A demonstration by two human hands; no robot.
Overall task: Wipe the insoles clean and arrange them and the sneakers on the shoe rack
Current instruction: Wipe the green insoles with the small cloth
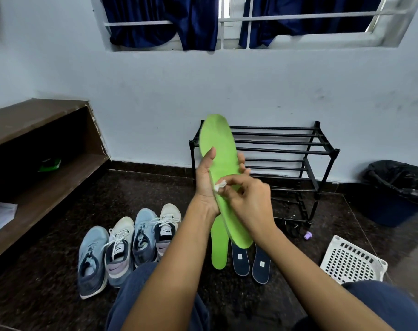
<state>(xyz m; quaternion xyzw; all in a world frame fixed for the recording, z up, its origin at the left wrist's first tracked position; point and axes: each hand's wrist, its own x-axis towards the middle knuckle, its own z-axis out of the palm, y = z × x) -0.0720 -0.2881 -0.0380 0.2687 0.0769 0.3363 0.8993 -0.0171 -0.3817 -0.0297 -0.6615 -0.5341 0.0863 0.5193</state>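
The four sneakers [122,247] stand in a row on the floor at the left, toes toward the wall, none yet on the rack.

The left hand [204,185] grasps the held green insole [218,149] at its middle. The thumb lies along the near edge and the fingertips curl round the far edge. The insole stands nearly upright, toe end up, in front of the rack.

The right hand [248,199] pinches a small white wipe [220,186] between thumb and fingertips and presses it against the insole just below the left thumb.

Recommended procedure for the step in hand, wiping:
- Support the insole from behind with the left fingers; the foam probably bends under pressure.
- Stroke lengthwise, heel to toe, in overlapping passes.
- Shift the left grip to expose the area it covers.
- The wipe is small, so turn it to a fresh face when it soils.

A second green insole [219,249] and two dark insoles [240,259] lie flat on the floor below the hands. Whether they are already wiped cannot be told.

The black shoe rack [275,142] stands against the wall, with nothing visible on its bars.
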